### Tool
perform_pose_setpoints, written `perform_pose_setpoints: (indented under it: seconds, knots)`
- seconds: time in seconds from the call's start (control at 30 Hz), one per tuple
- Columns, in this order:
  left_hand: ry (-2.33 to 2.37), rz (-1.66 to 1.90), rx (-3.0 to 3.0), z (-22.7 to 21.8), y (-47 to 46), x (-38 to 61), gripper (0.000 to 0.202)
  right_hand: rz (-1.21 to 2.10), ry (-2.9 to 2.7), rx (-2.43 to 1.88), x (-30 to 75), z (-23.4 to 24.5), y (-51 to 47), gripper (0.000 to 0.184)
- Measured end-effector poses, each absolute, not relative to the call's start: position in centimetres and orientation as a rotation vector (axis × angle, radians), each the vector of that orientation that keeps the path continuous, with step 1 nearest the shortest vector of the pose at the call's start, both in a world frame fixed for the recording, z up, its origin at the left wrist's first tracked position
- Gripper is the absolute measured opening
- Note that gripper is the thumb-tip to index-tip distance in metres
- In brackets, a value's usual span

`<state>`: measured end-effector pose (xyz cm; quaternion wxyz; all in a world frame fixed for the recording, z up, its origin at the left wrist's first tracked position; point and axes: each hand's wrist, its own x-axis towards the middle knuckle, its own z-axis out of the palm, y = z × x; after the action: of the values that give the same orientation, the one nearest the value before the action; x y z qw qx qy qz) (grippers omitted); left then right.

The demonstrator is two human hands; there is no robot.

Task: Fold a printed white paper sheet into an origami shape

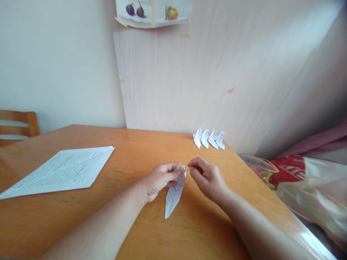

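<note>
My left hand [162, 178] pinches a folded paper crane [175, 195] of white printed paper between thumb and fingers. One long point of the crane hangs down toward me, and smaller folded tips stick up above my thumb. My right hand [207, 177] hovers just right of these tips, a small gap away from the paper. Its fingers are curled in, with the thumb close to the index finger and nothing visible between them. Several finished-looking white paper cranes [213, 140] stand in a row at the table's back right.
A stack of printed sheets [67, 168] lies on the wooden table [130, 224] at left. Behind the table rises a wall board [173, 79]. A wooden chair [18, 124] is at far left. Plastic bags [314, 187] sit beyond the table's right edge.
</note>
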<state>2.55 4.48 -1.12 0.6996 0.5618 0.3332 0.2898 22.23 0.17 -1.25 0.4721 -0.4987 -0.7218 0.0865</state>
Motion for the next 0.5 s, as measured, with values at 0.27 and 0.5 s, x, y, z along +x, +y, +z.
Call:
perform_pose_setpoints:
  seconds: [0.27, 0.5]
  knots:
    - [0.733, 0.658, 1.249, -1.12, 4.44, 2.67, 0.032, 0.288, -1.773, -1.221, 21.85, -1.19, -0.14, 0.010]
    - [0.737, 0.660, 1.254, -0.99, 4.28, 2.68, 0.032, 0.449, -1.662, -1.237, 21.51, -0.78, -0.13, 0.010]
